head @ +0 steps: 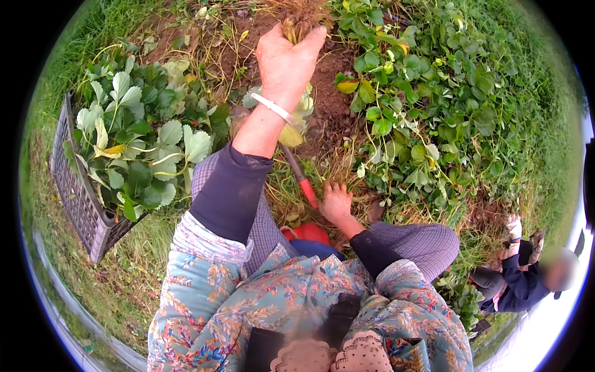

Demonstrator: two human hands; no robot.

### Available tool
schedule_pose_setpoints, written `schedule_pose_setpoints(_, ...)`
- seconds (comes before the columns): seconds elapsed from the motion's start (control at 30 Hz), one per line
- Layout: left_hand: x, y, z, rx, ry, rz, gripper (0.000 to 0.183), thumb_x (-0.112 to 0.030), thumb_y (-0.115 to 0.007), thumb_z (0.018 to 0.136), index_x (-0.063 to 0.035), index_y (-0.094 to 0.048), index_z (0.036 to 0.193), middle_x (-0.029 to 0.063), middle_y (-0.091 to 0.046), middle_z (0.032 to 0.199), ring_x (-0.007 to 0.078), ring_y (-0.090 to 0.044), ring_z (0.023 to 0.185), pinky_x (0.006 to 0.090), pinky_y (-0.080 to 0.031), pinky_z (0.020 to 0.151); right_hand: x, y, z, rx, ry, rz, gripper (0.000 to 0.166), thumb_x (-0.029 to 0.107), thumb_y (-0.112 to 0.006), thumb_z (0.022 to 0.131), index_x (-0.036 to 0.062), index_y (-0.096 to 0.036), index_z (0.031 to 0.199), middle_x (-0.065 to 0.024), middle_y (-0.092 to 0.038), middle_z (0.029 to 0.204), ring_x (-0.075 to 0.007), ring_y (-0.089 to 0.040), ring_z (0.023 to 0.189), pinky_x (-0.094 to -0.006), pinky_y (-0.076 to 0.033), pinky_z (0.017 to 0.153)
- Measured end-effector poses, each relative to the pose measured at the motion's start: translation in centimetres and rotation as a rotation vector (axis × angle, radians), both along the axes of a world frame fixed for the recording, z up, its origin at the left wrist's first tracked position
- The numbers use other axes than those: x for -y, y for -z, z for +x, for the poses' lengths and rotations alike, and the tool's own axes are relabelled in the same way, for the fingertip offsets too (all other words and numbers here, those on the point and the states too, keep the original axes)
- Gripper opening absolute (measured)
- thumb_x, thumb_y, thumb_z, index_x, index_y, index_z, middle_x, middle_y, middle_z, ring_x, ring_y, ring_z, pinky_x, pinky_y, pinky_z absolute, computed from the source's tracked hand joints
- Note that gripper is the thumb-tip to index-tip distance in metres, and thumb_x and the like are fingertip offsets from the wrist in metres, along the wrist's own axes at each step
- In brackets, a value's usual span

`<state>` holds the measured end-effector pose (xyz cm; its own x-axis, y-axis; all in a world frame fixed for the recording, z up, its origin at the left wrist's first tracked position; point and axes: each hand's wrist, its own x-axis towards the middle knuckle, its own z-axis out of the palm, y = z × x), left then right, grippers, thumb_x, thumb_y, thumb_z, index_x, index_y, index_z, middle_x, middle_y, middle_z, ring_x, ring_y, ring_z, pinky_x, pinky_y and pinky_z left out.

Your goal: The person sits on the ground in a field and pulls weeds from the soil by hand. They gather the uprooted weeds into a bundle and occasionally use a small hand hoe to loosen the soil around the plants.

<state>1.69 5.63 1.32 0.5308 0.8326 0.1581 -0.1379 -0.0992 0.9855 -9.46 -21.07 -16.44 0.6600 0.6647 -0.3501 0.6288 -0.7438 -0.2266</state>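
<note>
My left hand (288, 65), with a white band at its wrist, is closed around the base of an uprooted plant. The plant's tangled brown roots (302, 11) point away from me at the top edge. My right hand (337, 204) rests low between my knees, its soiled fingertips touching dry straw (341, 174). Its palm is hidden, so I cannot tell whether it grips anything. Just left of it lies a tool with a red handle (307, 191) and a dark shaft; its far end is covered. A yellow leaf (291, 136) shows below my left wrist.
On the left stands a dark plastic crate (81, 186) heaped with leafy strawberry plants (139, 139). Dense strawberry foliage (432, 107) covers the right side, beside bare brown soil (332, 93). Another person (516, 283) crouches at the far right. A red object (309, 232) lies between my legs.
</note>
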Motion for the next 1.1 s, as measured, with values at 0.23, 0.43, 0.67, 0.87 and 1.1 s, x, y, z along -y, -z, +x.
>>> schedule_pose_setpoints(0.23,-0.1,-0.6,-0.5,0.003,0.007,-0.019,0.023,-0.017,-0.068,0.071,-0.0003,-0.064,0.087,0.0075,-0.066,0.074,0.0108,-0.059,0.065,0.0284,-0.047,0.064,-5.3,-3.6,2.7,-0.141,-0.094,0.305,0.029,0.023,-0.060,0.072,0.0032,-0.057,0.093,-0.0142,-0.061,0.092,-0.0291,-0.059,0.088,-0.0374,-0.048,0.071)
schedule_pose_setpoints(0.43,-0.4,-0.4,-0.8,-0.003,0.004,0.008,0.025,-0.019,-0.068,0.070,-0.0009,-0.064,0.087,0.0072,-0.066,0.074,0.0096,-0.058,0.064,0.0284,-0.047,0.064,-5.4,7.7,1.0,-0.481,0.070,-0.221,0.032,0.031,-0.062,0.071,0.0044,-0.060,0.087,-0.0137,-0.064,0.085,-0.0299,-0.062,0.082,-0.0395,-0.050,0.070)
schedule_pose_setpoints(0.67,-2.0,-1.1,-2.0,0.024,0.018,-0.038,0.022,-0.013,-0.068,0.075,0.0022,-0.062,0.090,0.0059,-0.065,0.082,0.0097,-0.058,0.072,0.0242,-0.045,0.069,-7.1,9.3,0.9,-0.523,0.240,-0.194,0.036,0.026,-0.059,0.069,0.0012,-0.060,0.095,-0.0190,-0.063,0.088,-0.0327,-0.061,0.085,-0.0393,-0.049,0.074)
schedule_pose_setpoints(0.87,-2.6,-2.6,-1.7,0.129,-0.052,0.086,0.017,-0.002,-0.061,0.077,0.0016,-0.061,0.094,0.0017,-0.064,0.084,0.0072,-0.056,0.074,0.0229,-0.045,0.068,-7.7,1.5,7.0,-0.560,0.513,0.008,0.036,0.024,-0.060,0.072,-0.0002,-0.060,0.098,-0.0143,-0.063,0.072,-0.0224,-0.062,0.062,-0.0334,-0.051,0.059)
schedule_pose_setpoints(1.1,-2.3,-3.4,-1.7,0.026,-0.203,0.238,0.016,-0.008,-0.063,0.075,-0.0005,-0.062,0.089,0.0052,-0.065,0.081,0.0110,-0.058,0.071,0.0259,-0.046,0.067,1.8,-9.7,8.2,-0.876,0.633,0.301,0.025,0.018,-0.059,0.076,-0.0041,-0.050,0.082,-0.0045,-0.051,0.057,-0.0111,-0.048,0.044,-0.0261,-0.040,0.040)
